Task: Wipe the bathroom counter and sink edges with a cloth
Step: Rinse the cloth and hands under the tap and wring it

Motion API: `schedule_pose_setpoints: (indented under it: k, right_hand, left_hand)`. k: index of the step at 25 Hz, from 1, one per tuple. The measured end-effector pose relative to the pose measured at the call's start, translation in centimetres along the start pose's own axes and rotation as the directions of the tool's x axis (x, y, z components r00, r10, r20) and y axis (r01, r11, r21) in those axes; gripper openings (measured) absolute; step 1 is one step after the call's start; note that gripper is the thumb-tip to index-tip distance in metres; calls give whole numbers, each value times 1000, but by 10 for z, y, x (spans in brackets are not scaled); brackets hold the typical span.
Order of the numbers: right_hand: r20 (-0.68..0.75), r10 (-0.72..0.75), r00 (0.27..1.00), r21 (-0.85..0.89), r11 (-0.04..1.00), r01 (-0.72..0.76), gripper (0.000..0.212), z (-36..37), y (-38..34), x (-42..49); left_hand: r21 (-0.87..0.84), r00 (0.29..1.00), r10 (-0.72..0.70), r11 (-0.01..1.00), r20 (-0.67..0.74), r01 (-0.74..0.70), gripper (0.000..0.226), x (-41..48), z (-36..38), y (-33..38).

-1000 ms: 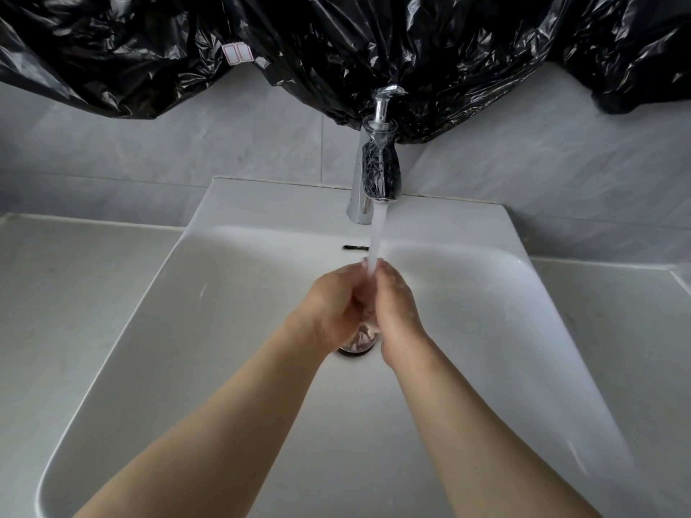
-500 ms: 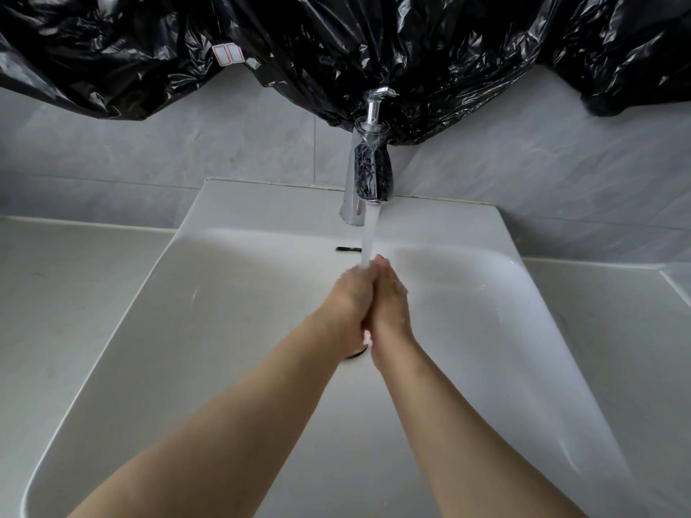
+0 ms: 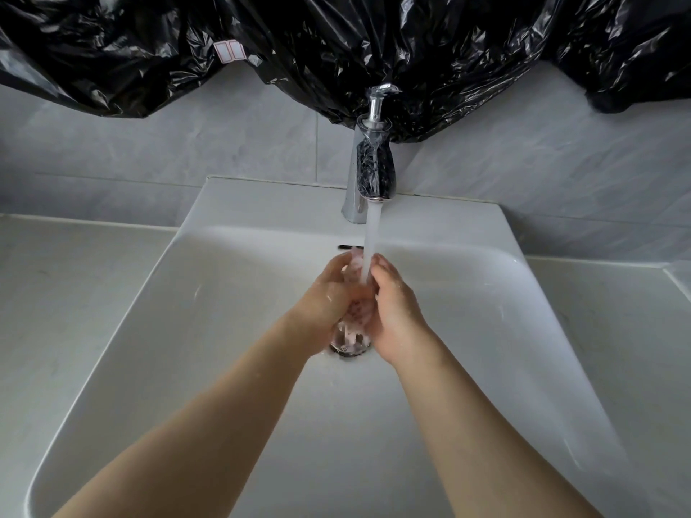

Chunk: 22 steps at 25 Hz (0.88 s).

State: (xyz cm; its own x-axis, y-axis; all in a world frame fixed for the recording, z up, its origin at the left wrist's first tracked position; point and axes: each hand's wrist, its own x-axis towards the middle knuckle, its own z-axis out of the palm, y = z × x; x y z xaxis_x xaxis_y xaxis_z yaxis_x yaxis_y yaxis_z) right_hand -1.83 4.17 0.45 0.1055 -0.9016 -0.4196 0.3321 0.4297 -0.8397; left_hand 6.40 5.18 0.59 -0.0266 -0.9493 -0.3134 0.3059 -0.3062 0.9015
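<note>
While tap water [image 3: 372, 237] runs betw. them, L hand [image 3: 329, 297] & R hand [image 3: 398, 308] cup loosely, grips holding nothing.

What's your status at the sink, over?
Left hand, right hand cupped together under faucet stream, holding nothing. No cloth in view. Black plastic hangs behind faucet.
</note>
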Motion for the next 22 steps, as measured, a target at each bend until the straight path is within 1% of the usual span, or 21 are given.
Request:
schedule_pose_setpoints:
  k: [1, 2, 3, 4, 5, 6, 7, 9, 10, 12, 14, 16, 17, 18, 20, 21, 22]
  right_hand:
    - [21, -31, 999, -17, 999, 31, 18, 1, 2, 0]
    - [46, -34, 998, -39, 999, 36, 19, 3, 6, 0]
    - [72, -16, 997, -73, 997, 22, 23, 5, 10, 0]
    - [105, 16, 994, -109, 994, -4, 27, 7, 14, -1]
    - [118, 45, 992, -145, 989, -27, 26, 9, 16, -2]
    - [93, 68, 993, -167, 985, -51, 21, 10, 16, -3]
    - [38, 83, 996, -173, 982, -75, 17, 11, 15, -4]
    - [-53, 97, 994, -169, 980, -104, 13, 10, 13, -5]
    - [-70, 104, 992, -164, 980, -114, 12, 10, 13, -5]
    - [-91, 140, 986, -145, 978, -153, 9, 11, 15, -5]
    - [-109, 177, 978, -122, 974, -190, 7, 12, 17, -5]
    - [-120, 174, 977, -124, 974, -189, 7, 12, 16, -5]
    - [-129, 165, 978, -130, 975, -181, 8, 12, 16, -5]
    - [-140, 158, 978, -129, 976, -176, 10, 11, 15, -4]
    - [-150, 159, 976, -115, 977, -177, 12, 9, 15, -5]
    - [-153, 168, 974, -97, 978, -184, 13, 8, 15, -5]
    - [-155, 185, 970, -67, 978, -197, 13, 7, 16, -5]
  left_hand:
    - [77, 998, 41, 996, -43, -38, 26, 1, -5, -1]
    - [207, 984, 96, 976, -152, -63, 27, 4, -9, -2]
    - [356, 954, 158, 933, -254, -60, 24, 7, -14, -3]
    - [484, 927, 207, 874, -313, -31, 20, 8, -19, -3]
    - [572, 909, 236, 820, -343, 3, 17, 9, -25, -4]
    - [615, 898, 248, 788, -363, 31, 18, 8, -32, -4]
    - [618, 887, 250, 784, -390, 51, 21, 7, -41, -6]
    - [536, 851, 241, 842, -467, 56, 16, 3, -57, -5]
    - [486, 827, 233, 872, -511, 54, 11, 1, -62, -4]
    - [433, 799, 219, 900, -560, 57, 18, -1, -69, -3]
    - [341, 813, 195, 940, -548, 5, 28, -1, -72, -1]
    - [274, 848, 168, 961, -502, -28, 22, -2, -72, -2]
    - [271, 857, 158, 962, -490, -22, 18, -3, -70, 0]
    - [282, 861, 161, 959, -482, -22, 21, -3, -70, 3]
    - [314, 844, 160, 949, -512, 10, 27, -2, -70, 11]
    - [349, 838, 144, 935, -527, 59, 23, -2, -69, 16]
    - [480, 840, 162, 868, -518, 128, 15, -2, -70, 17]
